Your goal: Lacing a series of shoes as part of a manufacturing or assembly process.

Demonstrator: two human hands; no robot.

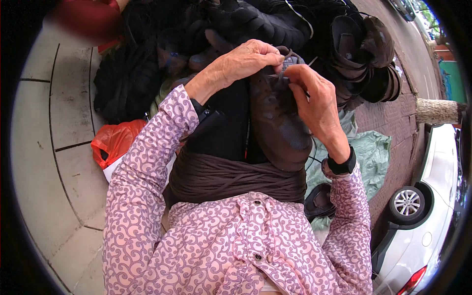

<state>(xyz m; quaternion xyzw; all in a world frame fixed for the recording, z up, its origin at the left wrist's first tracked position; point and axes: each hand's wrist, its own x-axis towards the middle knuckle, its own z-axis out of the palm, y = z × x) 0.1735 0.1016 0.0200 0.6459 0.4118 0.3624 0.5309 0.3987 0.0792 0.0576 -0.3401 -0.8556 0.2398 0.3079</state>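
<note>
Pavement of pale slabs (59, 147) runs out past your left elbow, and a brick strip with a white parked car (432, 206) and a tree trunk (437, 112) lies beyond your right wrist — you are working outdoors at the kerbside.

Ahead of both hands sits a heap of dark shoes (305, 34), soles and uppers jumbled together, close enough to reach without shifting your seat. A green sheet (368, 152) is spread below your right forearm, with another dark shoe (319, 201) resting on it near your right elbow. An orange plastic bag (115, 140) lies beside your left forearm.

Across your lap you have a brown cloth (236, 179), seemingly to guard your clothing and give the work a bed. On it stands a dark shoe (278, 120), its far end raised toward your hands so the part being worked comes up to eye level.

Your left hand (246, 61) is closed over the top end of that shoe, fingers curled down and pinching at it — it serves as the clamp. Your right hand (314, 101) meets it from the opposite side, fingertips narrowed in a pinch; a thin dark thread (311, 158) trails down below the wrist, which suggests stitching, though whether a needle is in the pinch cannot be made out. A black band (342, 164) sits on your right wrist.
</note>
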